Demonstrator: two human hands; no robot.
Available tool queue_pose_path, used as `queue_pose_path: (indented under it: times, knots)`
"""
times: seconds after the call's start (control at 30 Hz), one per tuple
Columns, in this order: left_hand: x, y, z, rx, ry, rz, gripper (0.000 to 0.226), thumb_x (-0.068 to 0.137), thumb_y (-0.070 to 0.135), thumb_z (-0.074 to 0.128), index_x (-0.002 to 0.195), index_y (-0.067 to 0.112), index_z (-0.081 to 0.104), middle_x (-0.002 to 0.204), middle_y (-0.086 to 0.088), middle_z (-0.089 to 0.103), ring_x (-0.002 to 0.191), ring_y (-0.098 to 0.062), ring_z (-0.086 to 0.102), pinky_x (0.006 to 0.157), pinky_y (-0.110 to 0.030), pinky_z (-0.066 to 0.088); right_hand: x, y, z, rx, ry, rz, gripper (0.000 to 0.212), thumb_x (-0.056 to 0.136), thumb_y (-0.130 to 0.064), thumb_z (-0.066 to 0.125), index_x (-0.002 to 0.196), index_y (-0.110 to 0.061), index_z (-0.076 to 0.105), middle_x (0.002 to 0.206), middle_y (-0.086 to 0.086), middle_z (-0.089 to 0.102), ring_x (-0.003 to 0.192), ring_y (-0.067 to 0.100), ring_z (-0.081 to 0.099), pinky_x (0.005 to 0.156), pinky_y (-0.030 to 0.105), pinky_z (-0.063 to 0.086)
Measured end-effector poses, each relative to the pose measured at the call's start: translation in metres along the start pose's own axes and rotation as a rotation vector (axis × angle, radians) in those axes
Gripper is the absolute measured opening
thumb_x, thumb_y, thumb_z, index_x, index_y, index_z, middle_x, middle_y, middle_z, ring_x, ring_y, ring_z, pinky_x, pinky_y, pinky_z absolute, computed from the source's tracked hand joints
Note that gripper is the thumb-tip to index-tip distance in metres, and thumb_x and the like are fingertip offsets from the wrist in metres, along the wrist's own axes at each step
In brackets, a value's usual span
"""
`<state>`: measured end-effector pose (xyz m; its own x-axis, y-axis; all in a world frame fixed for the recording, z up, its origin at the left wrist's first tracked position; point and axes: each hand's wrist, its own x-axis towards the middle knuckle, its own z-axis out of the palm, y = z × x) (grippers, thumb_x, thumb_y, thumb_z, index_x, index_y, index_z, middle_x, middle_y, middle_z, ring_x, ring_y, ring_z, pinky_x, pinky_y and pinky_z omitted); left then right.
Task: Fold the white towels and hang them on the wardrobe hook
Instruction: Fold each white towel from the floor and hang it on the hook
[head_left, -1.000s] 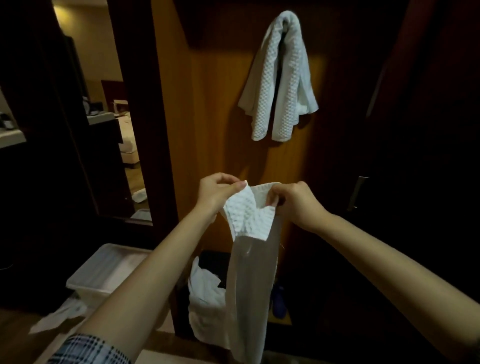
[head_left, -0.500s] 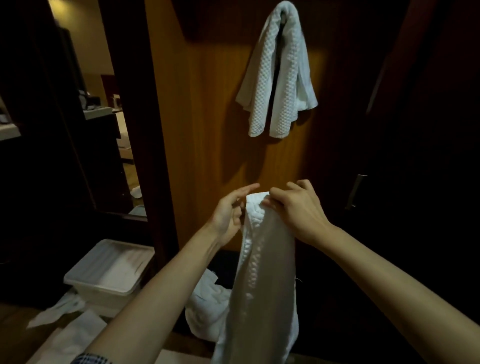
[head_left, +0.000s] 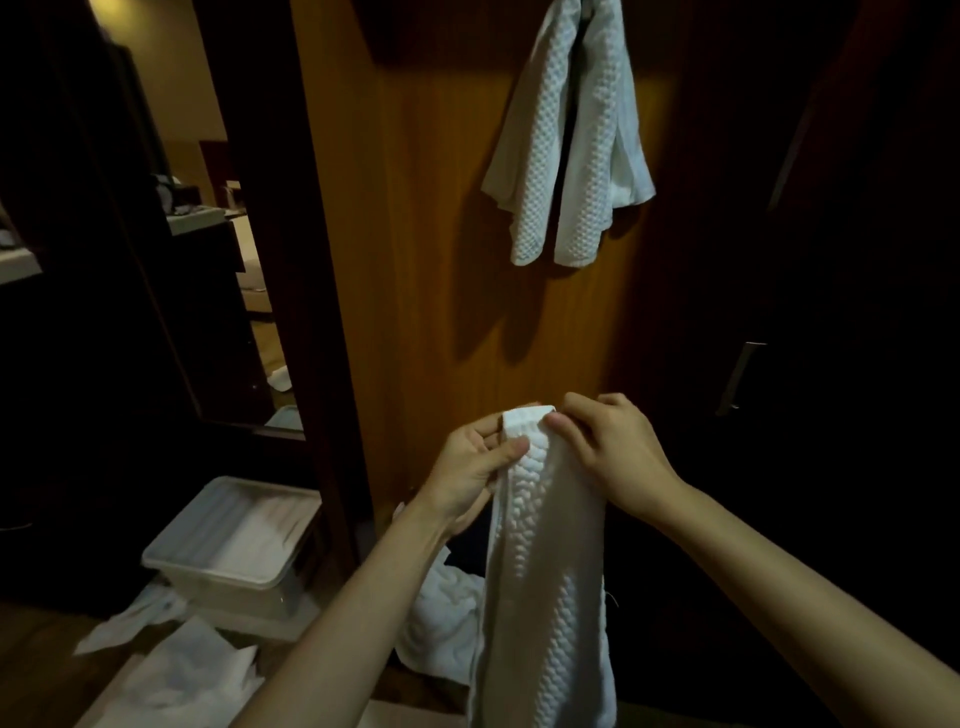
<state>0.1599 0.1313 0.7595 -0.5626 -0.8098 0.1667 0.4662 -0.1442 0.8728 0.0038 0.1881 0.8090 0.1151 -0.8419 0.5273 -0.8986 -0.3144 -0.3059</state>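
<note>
A: Finger state?
B: Left hand (head_left: 470, 460) and right hand (head_left: 613, 449) both pinch the top edge of the folded towel (head_left: 545, 571); it hangs straight down below the fingers.
A: Beyond them?
B: Hung towel (head_left: 569, 140) up above on the wardrobe panel (head_left: 415, 260). Plastic bin (head_left: 234, 540) down-left, towel pile (head_left: 441, 618) beneath the left wrist.

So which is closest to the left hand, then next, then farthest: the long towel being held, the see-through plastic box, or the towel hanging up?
1. Long white textured towel: in the left hand.
2. Clear plastic box: lower left, on the floor.
3. White waffle towel: hanging high on the wardrobe.
</note>
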Motion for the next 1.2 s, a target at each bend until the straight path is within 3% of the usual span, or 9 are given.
queue_pose_path:
  times: [0.13, 0.27, 0.4, 0.5, 0.6, 0.77, 0.9, 1.03, 1.2]
  knots:
    - [0.006, -0.004, -0.004, 0.008, 0.07, 0.035, 0.025, 0.08, 0.011, 0.063, 0.104, 0.007, 0.066, 0.097, -0.013, 0.072, 0.087, -0.021, 0.07, 0.07, -0.027, 0.056, 0.01, -0.002, -0.001, -0.032, -0.164, -0.066, 0.026, 0.088, -0.049, 0.055, 0.075, -0.033, 0.04, 0.059, -0.015, 0.045, 0.055, 0.002, 0.047, 0.052, 0.017, 0.029]
    - [0.012, -0.009, 0.0, 0.099, 0.081, 0.027, 0.016, 0.089, 0.004, 0.052, 0.099, 0.003, 0.065, 0.089, -0.004, 0.073, 0.086, -0.013, 0.069, 0.072, -0.02, 0.054, 0.026, -0.016, 0.006, -0.363, -0.211, -0.06, 0.037, 0.082, -0.051, 0.062, 0.083, -0.025, 0.036, 0.069, -0.01, 0.046, 0.068, 0.015, 0.055, 0.055, 0.023, 0.021]
    - [0.017, -0.002, -0.003, 0.127, 0.098, 0.045, 0.016, 0.087, 0.009, 0.054, 0.094, 0.004, 0.067, 0.09, -0.005, 0.073, 0.09, -0.014, 0.068, 0.076, -0.019, 0.052, 0.031, -0.016, 0.003, -0.261, -0.211, -0.042, 0.033, 0.083, -0.043, 0.065, 0.077, -0.028, 0.037, 0.064, -0.012, 0.043, 0.068, 0.017, 0.055, 0.063, 0.023, 0.019]
    - [0.02, 0.005, -0.004, 0.134, 0.101, 0.048, 0.017, 0.087, 0.012, 0.055, 0.095, 0.006, 0.069, 0.096, -0.011, 0.07, 0.098, -0.021, 0.064, 0.088, -0.029, 0.05, 0.031, -0.016, 0.003, -0.191, -0.146, -0.063, 0.028, 0.085, -0.037, 0.066, 0.074, -0.026, 0.042, 0.065, -0.015, 0.048, 0.065, 0.015, 0.056, 0.066, 0.026, 0.026]
    - [0.022, 0.012, 0.001, 0.086, 0.092, 0.043, 0.034, 0.084, 0.021, 0.056, 0.109, -0.002, 0.063, 0.107, -0.02, 0.065, 0.107, -0.03, 0.059, 0.098, -0.04, 0.045, 0.031, -0.013, 0.002, -0.061, -0.043, -0.05, 0.029, 0.085, -0.024, 0.069, 0.067, -0.022, 0.046, 0.06, -0.017, 0.049, 0.058, 0.006, 0.049, 0.064, 0.025, 0.029]
    - [0.026, 0.017, 0.005, 0.01, 0.029, 0.01, 0.029, 0.093, 0.024, 0.047, 0.107, 0.004, 0.063, 0.09, -0.011, 0.072, 0.083, -0.02, 0.069, 0.07, -0.027, 0.056, 0.025, -0.009, -0.002, 0.026, 0.086, -0.034, 0.013, 0.087, -0.017, 0.065, 0.075, -0.019, 0.06, 0.075, -0.006, 0.064, 0.07, 0.009, 0.06, 0.06, 0.026, 0.045]
    - [0.027, 0.016, 0.011, 0.077, 0.041, 0.017, 0.027, 0.098, 0.021, 0.042, 0.105, 0.006, 0.063, 0.085, -0.005, 0.072, 0.079, -0.015, 0.069, 0.068, -0.024, 0.055, 0.025, -0.007, -0.013, 0.1, 0.02, -0.061, 0.016, 0.088, -0.015, 0.064, 0.075, -0.02, 0.056, 0.072, -0.005, 0.062, 0.067, 0.009, 0.059, 0.06, 0.025, 0.045]
    - [0.027, 0.009, 0.02, 0.098, 0.098, 0.01, 0.026, 0.099, 0.021, 0.042, 0.091, 0.011, 0.065, 0.073, 0.0, 0.071, 0.07, -0.01, 0.068, 0.062, -0.021, 0.053, 0.021, -0.008, -0.016, 0.222, -0.046, -0.048, 0.021, 0.09, -0.023, 0.062, 0.071, -0.025, 0.052, 0.066, -0.013, 0.055, 0.064, 0.0, 0.054, 0.059, 0.011, 0.038]
    - [0.023, 0.003, 0.025, 0.021, 0.082, -0.008, 0.028, 0.098, 0.021, 0.041, 0.104, 0.007, 0.064, 0.085, -0.006, 0.072, 0.077, -0.014, 0.068, 0.065, -0.023, 0.054, 0.014, 0.002, -0.009, 0.245, 0.045, 0.095, 0.014, 0.088, -0.023, 0.064, 0.075, -0.02, 0.059, 0.07, -0.01, 0.06, 0.067, -0.001, 0.056, 0.059, 0.008, 0.038]
